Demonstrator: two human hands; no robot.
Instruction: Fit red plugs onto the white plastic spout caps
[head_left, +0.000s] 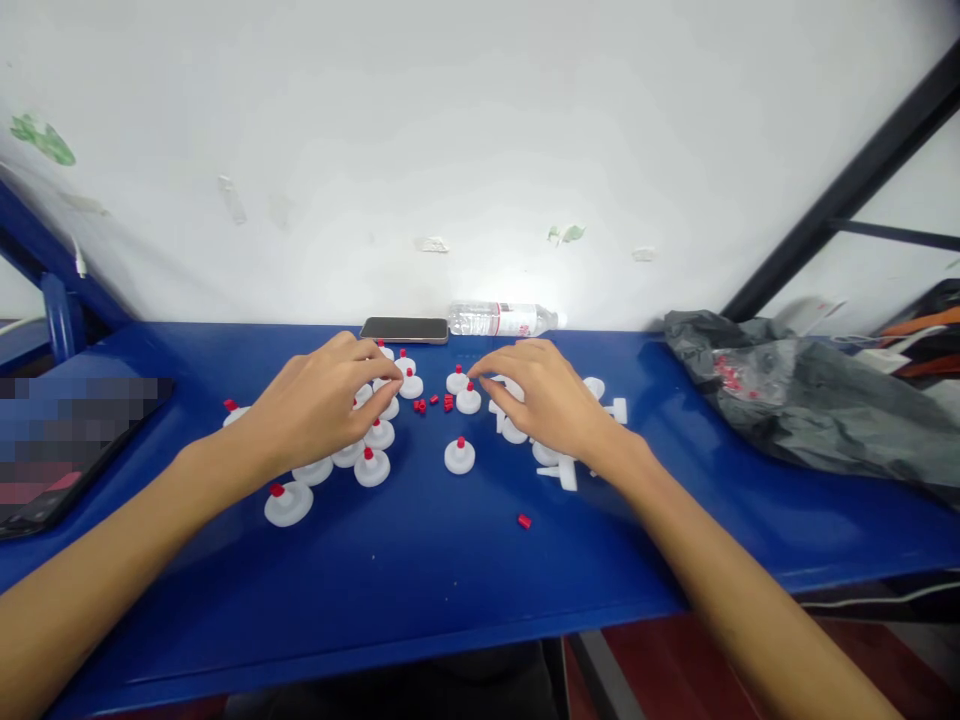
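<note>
My left hand (326, 400) is over the left group of white round caps with red tips (372, 467). Its thumb and index finger come together in a pinch, and whatever may be between them is hidden. Across from it, my right hand (544, 395) has thumb and index fingertips nearly meeting beside a red-tipped white cap (469, 400). I cannot make out whether anything is between them. Several small red pieces (448, 402) lie between my hands. One red-tipped cap (460, 457) stands alone nearer the front. White nozzle-like parts (566, 474) are partly hidden under my right hand.
A phone (405, 329) and a clear bottle lying on its side (502, 319) rest by the wall. A grey plastic bag (810, 400) occupies the right side. A dark tablet-like device (71, 460) is at left. One red piece (524, 521) lies near the front.
</note>
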